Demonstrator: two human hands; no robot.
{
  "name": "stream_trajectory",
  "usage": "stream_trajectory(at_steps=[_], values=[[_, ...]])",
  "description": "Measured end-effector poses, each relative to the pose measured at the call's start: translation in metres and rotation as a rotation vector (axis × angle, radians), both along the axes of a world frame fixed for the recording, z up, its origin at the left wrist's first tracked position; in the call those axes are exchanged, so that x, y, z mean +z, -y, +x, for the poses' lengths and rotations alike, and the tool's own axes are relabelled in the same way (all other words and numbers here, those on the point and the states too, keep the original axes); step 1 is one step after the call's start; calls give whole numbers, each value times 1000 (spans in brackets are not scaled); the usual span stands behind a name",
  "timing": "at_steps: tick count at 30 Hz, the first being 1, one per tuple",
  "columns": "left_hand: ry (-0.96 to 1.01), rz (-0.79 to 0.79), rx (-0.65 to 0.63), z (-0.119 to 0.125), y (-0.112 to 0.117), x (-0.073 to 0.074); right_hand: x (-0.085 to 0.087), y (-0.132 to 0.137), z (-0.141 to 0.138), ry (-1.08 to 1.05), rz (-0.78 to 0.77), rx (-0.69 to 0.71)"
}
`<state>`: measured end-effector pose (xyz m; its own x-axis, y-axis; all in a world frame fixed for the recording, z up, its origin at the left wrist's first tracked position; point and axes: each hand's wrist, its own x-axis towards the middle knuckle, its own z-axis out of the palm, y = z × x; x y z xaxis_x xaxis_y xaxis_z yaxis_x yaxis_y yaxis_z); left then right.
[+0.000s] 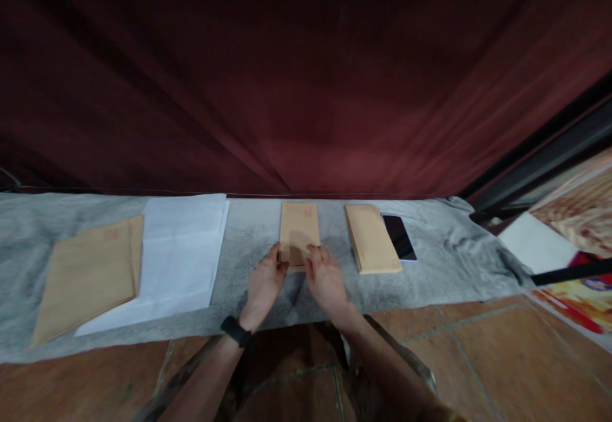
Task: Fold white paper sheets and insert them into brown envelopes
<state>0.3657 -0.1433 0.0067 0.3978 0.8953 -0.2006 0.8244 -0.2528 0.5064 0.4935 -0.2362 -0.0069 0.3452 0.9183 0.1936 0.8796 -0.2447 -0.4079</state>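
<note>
Middle envelope (299, 225) partly covered by left hand (264, 280) and right hand (327, 278); red print (308, 213) blurred (unreadable). Phone (400, 238) partly hidden by envelope stack (375, 237); cloth (442, 256) cut off left.

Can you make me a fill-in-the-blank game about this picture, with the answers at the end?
The wristband is ____ in colour.
The middle envelope has the right hand on one side and the ____ hand on the other.
The big paper sheets are ____.
In the picture, the phone lies to the ____ of the nearest envelope pile.

Missing words: black; left; white; right.
</note>
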Motion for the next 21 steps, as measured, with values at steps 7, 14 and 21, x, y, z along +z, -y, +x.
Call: stream_trajectory(at_steps=[7, 14, 21], values=[[2, 14, -17, -4, -2, -7, -27, 16, -34, 79, 23, 206], [-36, 22, -7, -3, -1, -7, -40, 29, -26, 146, 52, 197], [-55, 31, -4, -2, -2, -7, -45, 41, -14, 209, 91, 164]])
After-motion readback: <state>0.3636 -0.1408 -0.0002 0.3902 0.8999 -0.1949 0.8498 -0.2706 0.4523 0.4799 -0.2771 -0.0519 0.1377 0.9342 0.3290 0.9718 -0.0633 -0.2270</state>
